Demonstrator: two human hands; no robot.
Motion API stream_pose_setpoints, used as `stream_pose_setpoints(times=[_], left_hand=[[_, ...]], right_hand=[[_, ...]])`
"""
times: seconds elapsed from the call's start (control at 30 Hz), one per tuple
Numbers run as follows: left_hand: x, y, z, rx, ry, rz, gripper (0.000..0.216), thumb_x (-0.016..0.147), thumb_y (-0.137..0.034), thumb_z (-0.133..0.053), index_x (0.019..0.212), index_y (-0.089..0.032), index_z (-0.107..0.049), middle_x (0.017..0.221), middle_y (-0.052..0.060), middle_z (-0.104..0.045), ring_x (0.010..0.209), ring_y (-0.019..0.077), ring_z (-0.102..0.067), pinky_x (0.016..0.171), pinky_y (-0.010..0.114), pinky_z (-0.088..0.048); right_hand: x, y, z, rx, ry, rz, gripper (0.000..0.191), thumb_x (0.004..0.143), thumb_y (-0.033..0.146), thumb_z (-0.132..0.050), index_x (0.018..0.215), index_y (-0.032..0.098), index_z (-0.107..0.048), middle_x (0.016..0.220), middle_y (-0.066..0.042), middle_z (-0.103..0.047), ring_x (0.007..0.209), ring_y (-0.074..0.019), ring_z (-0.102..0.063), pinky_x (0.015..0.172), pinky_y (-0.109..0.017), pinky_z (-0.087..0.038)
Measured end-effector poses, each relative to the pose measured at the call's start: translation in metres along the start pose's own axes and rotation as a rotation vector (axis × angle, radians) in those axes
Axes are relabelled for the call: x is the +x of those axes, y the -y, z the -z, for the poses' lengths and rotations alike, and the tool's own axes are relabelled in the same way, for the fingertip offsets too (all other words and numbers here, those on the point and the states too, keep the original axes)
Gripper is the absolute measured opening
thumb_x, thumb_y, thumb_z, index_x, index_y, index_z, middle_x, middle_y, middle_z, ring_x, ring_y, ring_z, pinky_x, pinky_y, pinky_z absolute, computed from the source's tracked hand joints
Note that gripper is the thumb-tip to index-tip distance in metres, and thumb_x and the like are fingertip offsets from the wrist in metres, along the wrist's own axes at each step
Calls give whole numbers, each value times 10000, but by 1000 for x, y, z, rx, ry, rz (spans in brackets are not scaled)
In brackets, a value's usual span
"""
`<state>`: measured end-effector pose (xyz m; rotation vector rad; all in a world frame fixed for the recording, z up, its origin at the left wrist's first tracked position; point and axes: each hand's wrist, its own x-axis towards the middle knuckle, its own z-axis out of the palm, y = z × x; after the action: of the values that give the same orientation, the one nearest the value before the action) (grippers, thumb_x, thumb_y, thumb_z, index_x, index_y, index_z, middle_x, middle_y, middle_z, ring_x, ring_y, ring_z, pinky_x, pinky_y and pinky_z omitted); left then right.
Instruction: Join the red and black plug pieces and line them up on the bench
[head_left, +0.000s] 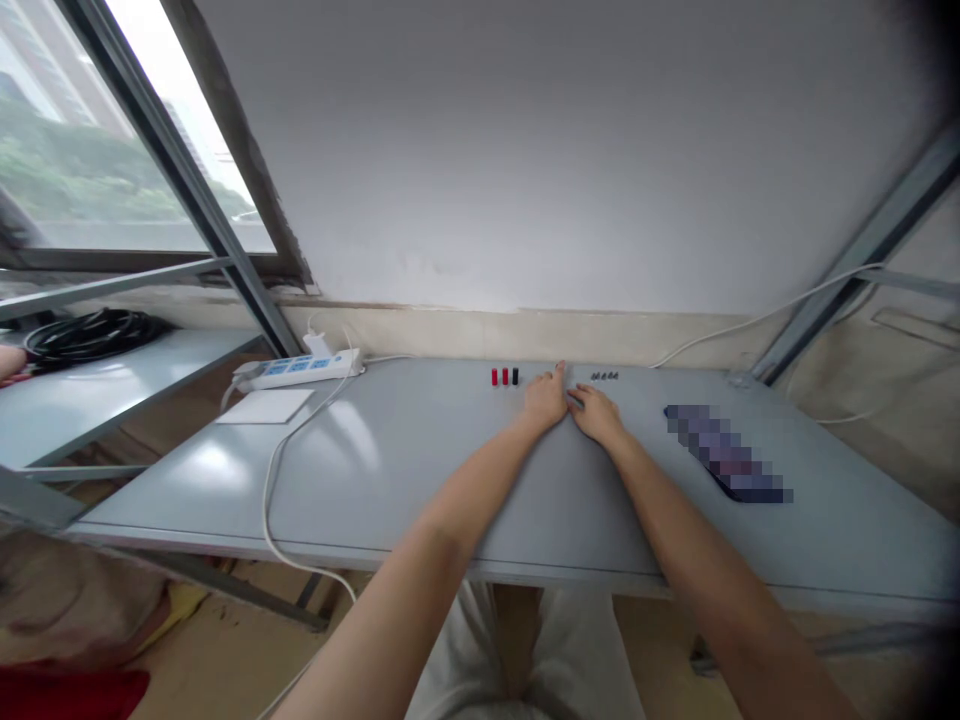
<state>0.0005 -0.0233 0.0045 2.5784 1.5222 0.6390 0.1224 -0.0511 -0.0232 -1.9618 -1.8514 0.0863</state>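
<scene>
My left hand (pixel 546 400) rests low over the grey tabletop (pixel 420 460), one finger pointing towards the wall and the others curled. Close by on its right, my right hand (pixel 598 413) has its fingers bent inward, tips towards the left hand. Whatever lies in either hand is too small or hidden to make out. Left of the hands, a red cylinder (pixel 494 377), a second red cylinder (pixel 505 376) and a black cylinder (pixel 515 376) stand in a row. Several small dark pieces (pixel 604 376) lie in a line beyond my right hand.
A phone-like slab (pixel 727 455), blurred out, lies at the right. A white power strip (pixel 304 369) and a flat white box (pixel 264 406) sit at the left, with a white cable (pixel 271 480) running over the front edge. Coiled black cable (pixel 97 337) lies on the neighbouring table.
</scene>
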Motion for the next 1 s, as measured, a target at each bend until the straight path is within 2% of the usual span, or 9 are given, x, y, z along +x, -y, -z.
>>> stream_pose_setpoints(times=[0.13,0.23,0.43,0.7,0.83,1.0], left_hand=[[5,2,-2,52,-24,32,435,833,-146,-429,1267,-143,-442,1106,136,-590,1019,233,-555,833,325,-434],[6,2,0,45,-55,76,326,854,-116,-370,1147,-128,-512,1048,142,-608,968,224,-581,812,334,-441],[-4,9,0,-73,-81,185,230,858,-193,-420,1038,-152,-557,958,131,-645,894,225,-614,771,339,-448],[-31,38,0,-490,-171,255,67,743,-136,-550,796,-139,-591,786,57,-655,728,132,-592,712,261,-454],[-42,43,4,-612,-211,267,65,731,-129,-563,789,-126,-591,726,41,-630,664,113,-563,676,257,-452],[-47,40,9,-675,-260,265,89,752,-165,-565,824,-124,-598,747,48,-630,667,109,-557,687,259,-446]], right_hand=[[0,2,-1,-8,36,-11,394,879,306,-406,1237,212,-544,1380,-99,-432,1259,-243,-382,1021,-486,-279],[-1,4,-1,-8,55,-17,405,890,299,-380,1257,208,-524,1396,-105,-409,1273,-250,-360,1022,-531,-249],[0,6,-4,-16,86,-4,416,909,329,-337,1289,250,-486,1410,-92,-392,1296,-250,-323,1014,-593,-207],[3,9,-9,-67,105,-3,467,921,407,-264,1334,271,-434,1431,-87,-358,1315,-279,-278,1002,-640,-166],[6,12,-9,-86,122,-16,491,919,415,-238,1358,267,-400,1445,-83,-334,1318,-294,-261,995,-657,-145],[9,14,-10,-88,106,-26,503,914,423,-233,1351,247,-411,1432,-104,-351,1307,-294,-275,1003,-638,-147]])
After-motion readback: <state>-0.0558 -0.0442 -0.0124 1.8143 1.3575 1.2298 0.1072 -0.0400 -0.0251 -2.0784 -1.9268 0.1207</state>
